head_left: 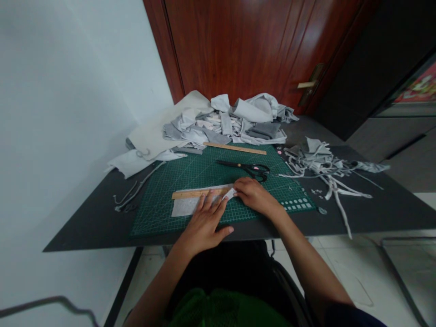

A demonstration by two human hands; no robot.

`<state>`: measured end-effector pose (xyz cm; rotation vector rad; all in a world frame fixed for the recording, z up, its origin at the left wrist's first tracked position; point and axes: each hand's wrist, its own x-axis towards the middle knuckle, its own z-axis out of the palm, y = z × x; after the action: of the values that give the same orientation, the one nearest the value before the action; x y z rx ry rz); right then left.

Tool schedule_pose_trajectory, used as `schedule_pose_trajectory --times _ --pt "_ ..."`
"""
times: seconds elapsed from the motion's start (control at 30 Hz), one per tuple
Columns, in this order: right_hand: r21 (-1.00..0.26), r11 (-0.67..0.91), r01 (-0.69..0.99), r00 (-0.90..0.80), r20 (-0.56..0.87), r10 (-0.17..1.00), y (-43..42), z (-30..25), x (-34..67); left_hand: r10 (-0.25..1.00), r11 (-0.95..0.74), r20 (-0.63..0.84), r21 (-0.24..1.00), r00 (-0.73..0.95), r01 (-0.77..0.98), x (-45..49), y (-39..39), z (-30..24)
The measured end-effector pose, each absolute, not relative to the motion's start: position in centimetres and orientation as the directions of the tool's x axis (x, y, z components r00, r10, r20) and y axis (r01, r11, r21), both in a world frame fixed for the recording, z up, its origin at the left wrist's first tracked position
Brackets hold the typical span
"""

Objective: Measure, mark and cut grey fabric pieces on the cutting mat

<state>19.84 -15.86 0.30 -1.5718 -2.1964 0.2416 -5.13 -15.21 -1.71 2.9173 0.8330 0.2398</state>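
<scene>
A pale grey strip of fabric (180, 209) lies on the green cutting mat (156, 200), with a wooden ruler (185, 194) along it. My left hand (206, 222) rests flat with fingers spread, its fingertips pressing on the ruler and fabric. At the strip's right end, my right hand (254, 193) pinches the fabric's corner, which is folded up and over toward the ruler. Black scissors (243, 167) lie on the mat just beyond my right hand. Part of the ruler is hidden under my fingers.
A second wooden ruler (235, 148) lies at the mat's far edge. Behind it is a heap of grey and white fabric (200, 122). Tangled fabric scraps (320, 163) lie on the right of the dark table (91, 218). A wall and a door (238, 50) bound the space.
</scene>
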Motion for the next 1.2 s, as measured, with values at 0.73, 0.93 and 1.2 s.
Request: schedule_pose_trajectory --times 0.73,0.93,1.2 --pt "-0.286 0.259 0.923 -0.175 0.285 0.942 -16.5 0.8 19.0 0.569 -0.815 0.157 0.234 0.807 0.53 -5.3 -15.4 -1.2" --pt "-0.272 0.164 0.948 -0.095 0.249 0.964 -16.3 0.4 18.2 0.572 -0.809 0.165 0.276 0.804 0.519 -5.4 -15.3 -1.3" --pt "-0.277 0.086 0.957 -0.019 0.236 0.972 -16.5 0.3 17.2 0.564 -0.816 0.185 0.276 0.805 0.508 -5.5 -15.4 -1.2"
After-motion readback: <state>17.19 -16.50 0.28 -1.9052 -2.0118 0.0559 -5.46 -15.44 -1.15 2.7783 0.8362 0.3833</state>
